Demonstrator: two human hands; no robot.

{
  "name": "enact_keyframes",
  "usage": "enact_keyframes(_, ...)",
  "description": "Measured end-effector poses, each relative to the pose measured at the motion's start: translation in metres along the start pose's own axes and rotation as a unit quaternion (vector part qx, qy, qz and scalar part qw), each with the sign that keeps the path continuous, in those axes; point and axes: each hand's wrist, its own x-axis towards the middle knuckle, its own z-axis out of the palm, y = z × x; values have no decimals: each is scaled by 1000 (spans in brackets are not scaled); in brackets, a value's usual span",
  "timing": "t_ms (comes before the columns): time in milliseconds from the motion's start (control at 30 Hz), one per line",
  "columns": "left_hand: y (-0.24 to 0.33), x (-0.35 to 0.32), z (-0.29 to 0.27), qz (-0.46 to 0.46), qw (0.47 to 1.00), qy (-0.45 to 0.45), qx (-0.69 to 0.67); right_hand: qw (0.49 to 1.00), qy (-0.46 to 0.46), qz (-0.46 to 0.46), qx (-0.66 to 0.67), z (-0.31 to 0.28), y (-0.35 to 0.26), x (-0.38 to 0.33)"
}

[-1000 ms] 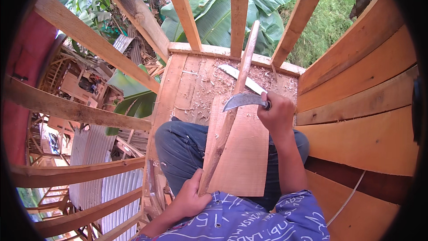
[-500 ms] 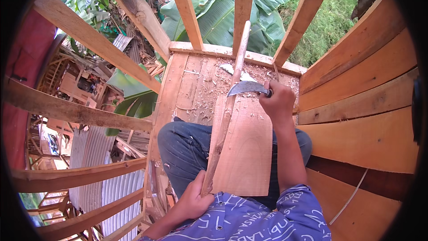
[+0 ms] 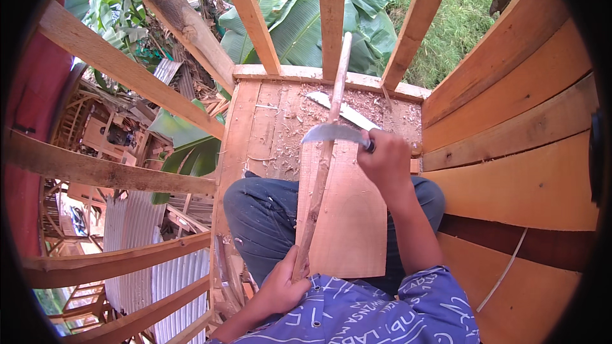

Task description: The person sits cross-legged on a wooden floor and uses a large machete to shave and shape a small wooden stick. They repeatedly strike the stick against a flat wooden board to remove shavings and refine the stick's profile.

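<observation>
In my right hand [image 3: 387,162] is the dark handle of a curved knife [image 3: 335,132], its blade lying across a long wooden stick [image 3: 316,207]. Closed around the near end of that stick is my left hand [image 3: 282,286], low at my waist. The stick slants away from me and its far end reaches past the platform's edge. Under it, a broad flat board [image 3: 356,223] rests over my lap between my knees. Beyond the knife a long white blade-like piece [image 3: 352,114] lies among the shavings, partly hidden by the stick.
Wood shavings [image 3: 290,134] litter the plank floor [image 3: 245,114] ahead. Wooden bars [image 3: 331,19] rise along the front and left sides. A plank wall [image 3: 503,130] stands close on my right. Past the bars are banana leaves [image 3: 299,32] and corrugated metal sheets [image 3: 131,242].
My right hand has drawn the knife a little toward me, and its blade now reaches farther left across the stick. My left hand keeps its hold. The view has shifted slightly.
</observation>
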Motion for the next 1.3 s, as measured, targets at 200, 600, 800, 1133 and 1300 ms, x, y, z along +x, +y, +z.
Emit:
enact_keyframes(200, -9, -2, 4, 12, 999, 14, 27, 998, 48, -29, 12, 19, 23, 13)
enact_keyframes(600, -23, -2, -3, -50, 993, 10, -108, 999, 19, -33, 13, 38, 15, 5)
enact_keyframes(800, -26, -4, -6, -25, 990, 2, -135, 990, -58, -127, -9, 16, -25, -13)
enact_keyframes(1133, -14, -7, -7, 0, 996, -28, -84, 996, -49, -1, -69, -11, -4, -7)
enact_keyframes(1300, -22, -9, -12, 23, 1000, 1, -19, 994, -66, 74, -53, -19, 16, -1)
